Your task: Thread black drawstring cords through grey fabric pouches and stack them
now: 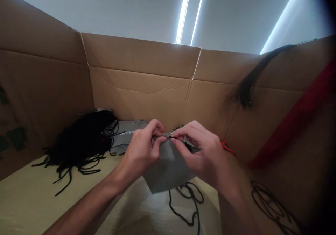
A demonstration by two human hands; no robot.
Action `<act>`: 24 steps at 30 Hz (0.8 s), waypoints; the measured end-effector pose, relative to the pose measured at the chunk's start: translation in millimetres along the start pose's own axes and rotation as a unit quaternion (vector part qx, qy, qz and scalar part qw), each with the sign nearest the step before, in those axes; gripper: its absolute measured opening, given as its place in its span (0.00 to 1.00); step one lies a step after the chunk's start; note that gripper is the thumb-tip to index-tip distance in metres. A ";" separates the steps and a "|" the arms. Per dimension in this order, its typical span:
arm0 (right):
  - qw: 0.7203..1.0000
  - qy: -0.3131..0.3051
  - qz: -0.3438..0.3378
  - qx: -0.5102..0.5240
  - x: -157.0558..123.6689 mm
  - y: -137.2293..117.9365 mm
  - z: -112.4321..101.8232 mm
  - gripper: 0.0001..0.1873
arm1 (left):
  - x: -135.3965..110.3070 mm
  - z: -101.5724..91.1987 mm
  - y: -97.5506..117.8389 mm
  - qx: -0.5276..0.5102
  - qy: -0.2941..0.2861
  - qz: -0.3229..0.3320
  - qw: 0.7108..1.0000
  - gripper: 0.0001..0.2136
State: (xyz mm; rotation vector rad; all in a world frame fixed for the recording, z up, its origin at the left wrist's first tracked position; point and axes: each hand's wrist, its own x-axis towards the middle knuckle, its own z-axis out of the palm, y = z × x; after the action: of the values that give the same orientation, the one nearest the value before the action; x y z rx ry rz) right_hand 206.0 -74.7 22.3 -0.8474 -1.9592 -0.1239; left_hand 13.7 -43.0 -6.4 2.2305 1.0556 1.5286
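In front of me a grey fabric pouch point(168, 172) is held up by its top edge, its lower corner hanging above the table. My left hand point(144, 144) is closed, thumb and fingers pinching that top edge. My right hand point(201, 144) is closed too, with its fingertips pinching the end of a black cord point(198, 207) against the same edge. A length of the cord lies in loops on the table below the pouch. Whether the cord's tip is inside the fabric is too small to tell.
A heap of black cords point(81, 140) lies at the left beside grey pouches point(128, 132) with white lettering. Cardboard walls point(139, 77) enclose the pale tabletop point(28, 196). A red strip point(296, 119) and a black tassel-like bundle point(245, 91) hang at the right. Something red point(228, 147) lies behind my right hand.
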 end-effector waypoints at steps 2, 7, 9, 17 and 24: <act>0.999 -0.022 0.030 0.026 0.8 1.2 -5.6 0.04 | -1.1 -3.2 1.1 0.020 -0.026 0.012 0.999 0.11; 0.952 -0.068 0.112 0.277 6.3 17.6 -6.1 0.16 | -6.4 -10.5 4.3 -0.025 -0.125 0.097 0.987 0.13; 0.926 -0.061 0.141 0.345 7.9 24.1 1.7 0.22 | -7.7 -13.1 5.8 -0.050 -0.125 0.144 0.980 0.17; 0.904 -0.055 0.191 0.379 8.4 21.7 32.4 0.25 | -4.8 -28.7 12.8 -0.072 -0.024 0.129 0.989 0.07; 0.967 -0.093 0.192 0.140 2.6 43.1 44.6 0.07 | 13.5 -59.1 0.1 -0.120 0.148 0.191 0.963 0.04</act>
State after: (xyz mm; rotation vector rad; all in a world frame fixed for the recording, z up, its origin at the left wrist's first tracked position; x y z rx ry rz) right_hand 198.5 -22.4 -10.3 -1.0577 -1.8840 0.4657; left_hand -35.9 -45.6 28.4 2.1629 0.4771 2.0754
